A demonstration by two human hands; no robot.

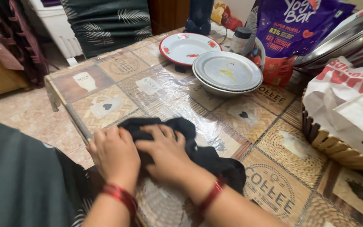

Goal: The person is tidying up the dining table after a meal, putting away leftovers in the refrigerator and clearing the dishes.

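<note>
Both hands lie flat on the black cloth point(190, 149), fingers pressed together and pushing down, not pinching it; the left hand point(113, 153) covers the near-left corner, and the right hand point(167, 156) lies just beside it, over the middle, with a ring on one finger. I judge the palms are flat because this keeps the soft cloth in place on the slippery plastic cover of the table point(269, 185). The cloth is bunched under and between the hands, and a loose part of it goes out to the right of the right hand. The table edge point(77, 122) runs close by the left hand, so on that side I have almost no room. Beyond the fingers the surface is open until the steel plates point(227, 73) and the white plate with red rim point(185, 47), well apart from the cloth. Far to the right a woven basket point(337, 149) with a white bag point(345, 98) limits the space.
</note>
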